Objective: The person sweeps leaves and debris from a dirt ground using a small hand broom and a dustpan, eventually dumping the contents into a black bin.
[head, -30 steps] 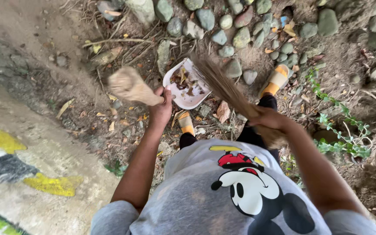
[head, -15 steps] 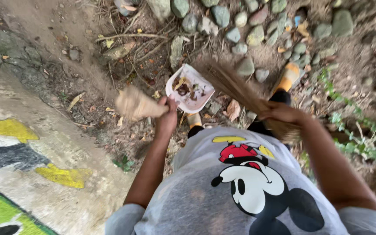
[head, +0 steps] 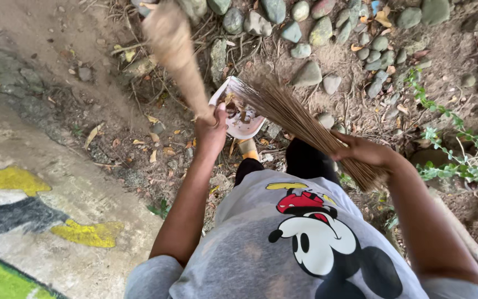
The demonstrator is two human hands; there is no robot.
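Left hand [head: 212,128] is fisted around the narrow end of a tan brush bundle [head: 173,52]; fingers [head: 221,116] wrap it fully, thumb side up; the bundle runs up and left from the fist, widens toward the top of frame, motion-blurred at the far end; exact material not readable. Fist sits against the near left rim of a white dustpan [head: 243,126]; whether the same hand also holds the pan I cannot tell, the contact is hidden behind the knuckles. Pan is tilted, brown leaf scraps inside it, lying on the dirt just past the person's feet.

Right hand [head: 360,150] is closed over a stick broom [head: 294,119]; fingers [head: 343,142] curl over the top of the bristle bundle, grip roughly at mid-length; bundle end sticks out below and right of the hand, bristle tips fan out up-left and reach into the pan opening, touching or just above its contents; cannot tell which.

Both hands near each other, pan between them; broom crosses over a black trouser leg [head: 305,160]; orange-yellow shoe [head: 248,148] just below the pan.

Surroundings: rounded grey stones [head: 308,72] scattered across the top, well beyond the pan; dry leaves and twigs on bare soil at left; green vine [head: 449,144] at right; painted concrete slab [head: 40,221] at lower left; grey printed shirt [head: 300,243] fills the bottom of frame.
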